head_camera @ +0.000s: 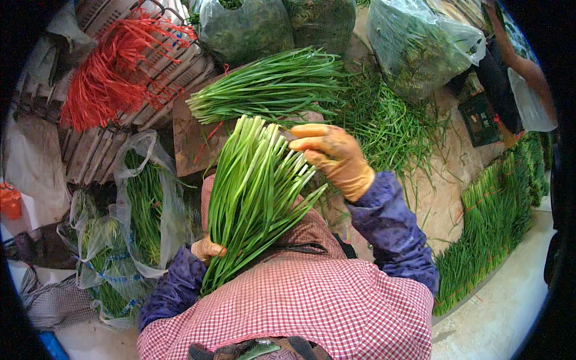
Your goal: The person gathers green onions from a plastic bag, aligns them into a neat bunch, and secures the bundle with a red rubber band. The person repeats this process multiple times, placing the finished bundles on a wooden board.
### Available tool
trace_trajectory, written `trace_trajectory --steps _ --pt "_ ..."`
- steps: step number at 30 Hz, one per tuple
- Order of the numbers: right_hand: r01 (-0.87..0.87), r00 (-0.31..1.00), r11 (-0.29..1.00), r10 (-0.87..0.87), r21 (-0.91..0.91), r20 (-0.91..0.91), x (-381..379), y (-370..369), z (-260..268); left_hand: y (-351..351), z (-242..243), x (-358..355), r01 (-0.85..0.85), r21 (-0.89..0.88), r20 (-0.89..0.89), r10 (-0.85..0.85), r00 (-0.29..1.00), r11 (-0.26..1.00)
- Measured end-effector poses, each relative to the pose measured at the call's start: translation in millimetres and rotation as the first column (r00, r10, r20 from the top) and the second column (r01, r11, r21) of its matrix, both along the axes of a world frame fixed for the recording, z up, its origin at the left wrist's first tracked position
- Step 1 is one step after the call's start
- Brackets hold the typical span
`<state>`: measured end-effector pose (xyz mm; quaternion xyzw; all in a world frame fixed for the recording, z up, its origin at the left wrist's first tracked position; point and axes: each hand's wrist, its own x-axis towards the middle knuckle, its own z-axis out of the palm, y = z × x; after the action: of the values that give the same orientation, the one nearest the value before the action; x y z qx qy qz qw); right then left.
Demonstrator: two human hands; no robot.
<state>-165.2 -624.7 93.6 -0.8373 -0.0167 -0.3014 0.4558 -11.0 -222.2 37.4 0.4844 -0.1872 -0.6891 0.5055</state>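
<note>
My left hand (209, 250), in an orange glove, grips a loose bunch of garlic chives (256, 189) low on its green leaves. The bunch lies across my lap and chest with its pale cut stem ends pointing away from me and fanning to the right. At those stem ends is my right hand (335, 157), also in an orange glove, its fingers bent over them. Whether it pinches a stem is hidden. Beyond, a second pile of chives (265, 87) rests on a brown board (191, 148), with red ties (208, 141) partly under it.
Loose chive scraps (391, 126) litter the floor at right. Tied chive bundles (490, 220) stand in a row at far right. Red plastic ties (112, 72) hang over stacked crates (175, 85) at upper left. Filled plastic bags (245, 29) line the back; another bag (144, 202) sits left.
</note>
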Motion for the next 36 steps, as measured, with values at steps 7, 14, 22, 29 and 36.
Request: trace_trajectory --steps 7,14,22,29,36 --pt "0.263 0.962 0.761 -0.251 0.593 -0.105 -48.4 -47.9 -44.4 6.3 3.3 -1.4 -0.019 0.029 -0.078 0.021 0.997 0.999" --pt "0.118 0.952 0.05 0.278 0.992 -0.127 -80.7 67.3 -121.5 -11.2 19.7 -6.1 -0.075 -0.031 -0.159 0.069 0.985 0.997" --pt "-0.323 0.902 -0.272 0.203 0.906 0.382 3.7 108.5 -52.7 -84.1 53.5 -30.0 -0.11 -0.147 0.217 0.141 0.966 0.983" --pt "-0.295 0.9 -0.031 0.326 0.955 0.288 35.5 128.4 -32.7 -117.5 87.5 -39.7 -0.048 -0.035 0.854 0.055 0.518 0.998" --pt "-0.252 0.929 0.341 0.347 0.906 0.127 89.2 43.0 40.2 -186.8 110.8 -21.4 -0.029 -0.165 0.885 0.161 0.436 0.986"
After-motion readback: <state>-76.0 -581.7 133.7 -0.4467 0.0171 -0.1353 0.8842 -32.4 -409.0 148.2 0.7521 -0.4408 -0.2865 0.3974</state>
